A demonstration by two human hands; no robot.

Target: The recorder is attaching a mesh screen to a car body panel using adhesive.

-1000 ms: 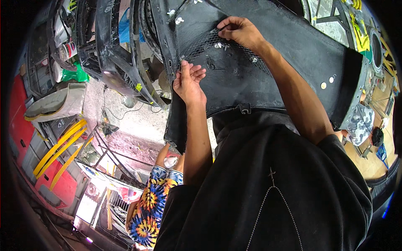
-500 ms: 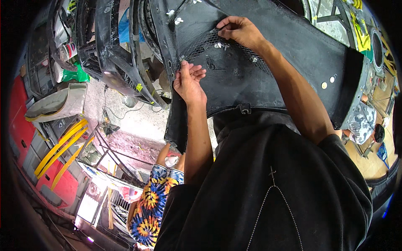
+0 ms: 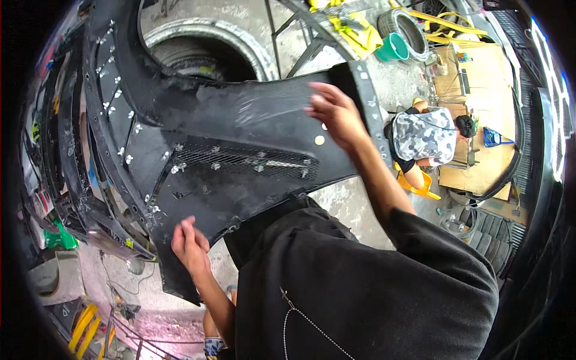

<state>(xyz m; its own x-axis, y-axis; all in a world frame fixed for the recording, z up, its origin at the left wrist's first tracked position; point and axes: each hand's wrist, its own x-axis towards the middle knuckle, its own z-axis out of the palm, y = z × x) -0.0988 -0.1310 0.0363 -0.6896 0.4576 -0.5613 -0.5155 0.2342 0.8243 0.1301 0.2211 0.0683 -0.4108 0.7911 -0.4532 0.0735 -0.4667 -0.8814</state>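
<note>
A large black car body panel (image 3: 252, 108) with a curved wheel-arch edge lies before me. Along it runs a strip of black wire mesh (image 3: 240, 162) over a slot, with small whitish lumps along its edges. Over the panel's near left part is my left hand (image 3: 191, 247), fingers loosely bent and apart, nothing visible in it. Above the right end hovers my right hand (image 3: 341, 117), slightly blurred, fingers stretched leftward and holding nothing that I can see. Beside it sits a pale round disc (image 3: 319, 140), with another partly hidden by the hand.
More black car parts (image 3: 66, 150) stack at the left. Beyond the panel are a tire (image 3: 210, 36), a green bucket (image 3: 393, 48) and yellow cloth (image 3: 354, 30). A person in a camouflage-patterned shirt (image 3: 426, 135) crouches at the right by a wooden board (image 3: 492, 108).
The view has swung right. My right hand has left the mesh and moved to the panel's right end. My left hand has come away from the mesh's left corner, toward me.
</note>
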